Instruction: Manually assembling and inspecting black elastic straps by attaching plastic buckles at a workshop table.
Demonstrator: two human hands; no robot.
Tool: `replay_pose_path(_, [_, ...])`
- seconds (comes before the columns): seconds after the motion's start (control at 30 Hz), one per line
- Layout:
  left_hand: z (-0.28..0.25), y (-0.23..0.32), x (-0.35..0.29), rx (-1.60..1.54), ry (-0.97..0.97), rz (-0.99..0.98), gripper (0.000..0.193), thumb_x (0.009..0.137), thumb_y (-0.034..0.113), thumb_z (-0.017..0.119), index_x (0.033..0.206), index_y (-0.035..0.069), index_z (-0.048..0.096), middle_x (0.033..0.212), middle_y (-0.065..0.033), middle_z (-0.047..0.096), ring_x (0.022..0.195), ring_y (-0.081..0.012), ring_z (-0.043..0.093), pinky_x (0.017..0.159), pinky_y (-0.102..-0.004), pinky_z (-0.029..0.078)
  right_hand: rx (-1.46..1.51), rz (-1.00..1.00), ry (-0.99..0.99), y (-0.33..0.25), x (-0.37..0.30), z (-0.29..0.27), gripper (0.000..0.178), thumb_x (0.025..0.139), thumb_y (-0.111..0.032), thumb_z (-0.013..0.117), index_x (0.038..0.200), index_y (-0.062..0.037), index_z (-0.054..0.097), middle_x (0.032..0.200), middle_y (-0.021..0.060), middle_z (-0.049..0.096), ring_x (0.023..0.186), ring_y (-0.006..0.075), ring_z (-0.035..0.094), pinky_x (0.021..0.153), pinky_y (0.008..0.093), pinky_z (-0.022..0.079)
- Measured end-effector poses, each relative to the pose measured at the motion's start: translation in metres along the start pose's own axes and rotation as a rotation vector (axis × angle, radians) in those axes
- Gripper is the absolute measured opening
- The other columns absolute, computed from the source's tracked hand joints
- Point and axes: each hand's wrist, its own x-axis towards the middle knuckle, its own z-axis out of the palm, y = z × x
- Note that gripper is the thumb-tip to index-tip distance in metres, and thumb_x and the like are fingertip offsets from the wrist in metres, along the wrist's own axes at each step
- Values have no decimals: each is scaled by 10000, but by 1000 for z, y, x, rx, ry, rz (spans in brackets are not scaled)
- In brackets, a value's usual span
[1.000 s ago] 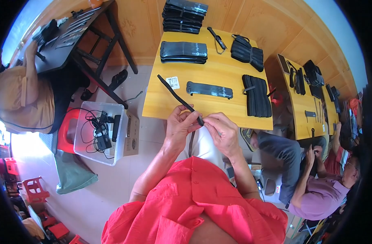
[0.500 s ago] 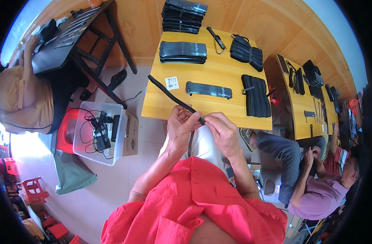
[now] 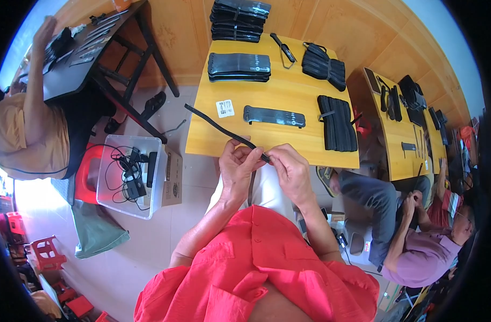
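A narrow black strap (image 3: 216, 126) is held at its near end between both my hands, in front of the table's near edge. My left hand (image 3: 237, 167) pinches it between thumb and fingers, and the long free part slants up and left over the tabletop. Close beside it, my right hand (image 3: 289, 170) has its fingertips closed on the tip of the same strap. Just beyond my hands lies a flat black packet (image 3: 274, 116) in shiny wrapping. A white printed label (image 3: 224, 108) rests to its left, and a banded bundle of black straps (image 3: 338, 124) to its right.
The yellow table (image 3: 202, 140) also bears a stack of black packets (image 3: 239, 65), a taller stack (image 3: 240, 21), a second bundle (image 3: 324, 68) and a black handheld tool (image 3: 283, 49). A clear bin (image 3: 103, 180) of cables stands left. Co-workers sit on both sides.
The strap's free end has swung slightly left and now bends more. My hands keep their grip almost in place. The co-worker at the left has raised an arm.
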Motion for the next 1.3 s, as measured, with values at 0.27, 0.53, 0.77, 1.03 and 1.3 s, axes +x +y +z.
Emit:
replay_pose_path(0.27, [-5, -4, 1, 13, -71, -9, 365, 832, 30, 595, 1165, -30, 457, 884, -82, 603, 808, -142, 621, 694, -261, 544, 19, 109, -1, -4, 4, 2, 27, 810, 44, 516, 832, 28, 519, 747, 157, 508, 643, 318, 556, 555, 360, 439])
replay_pose_path(0.53, [-6, 13, 1, 856, -80, 138, 271, 800, 226, 672, 802, -34, 597, 573, -66, 553, 601, -120, 593, 524, -260, 467, -37, 120, 59, -6, 0, 9, 58, 793, 59, 494, 829, 19, 514, 741, 156, 498, 673, 337, 534, 580, 371, 421])
replay_pose_path(0.77, [-8, 35, -9, 982, -237, 166, 288, 810, 236, 649, 718, -26, 575, 501, -57, 489, 463, -103, 422, 438, -275, 339, 92, 124, -17, -17, 4, 5, 79, 793, 80, 486, 837, 18, 510, 745, 143, 492, 616, 284, 529, 541, 341, 420])
replay_pose_path(1.03, [-7, 51, -20, 746, -323, -6, 283, 886, 183, 461, 741, -43, 550, 514, -72, 465, 481, -128, 450, 479, -311, 375, 860, 552, -186, -13, 7, 3, 71, 870, -39, 495, 832, 20, 496, 747, 104, 471, 613, 211, 527, 557, 269, 433])
replay_pose_path(1.3, [-12, 45, -20, 647, -364, -92, 301, 895, 192, 429, 707, -21, 527, 533, -31, 460, 499, -95, 422, 466, -276, 345, 118, -5, -118, -17, 3, 2, 155, 836, -106, 563, 767, 0, 473, 700, 89, 433, 601, 182, 451, 531, 279, 378])
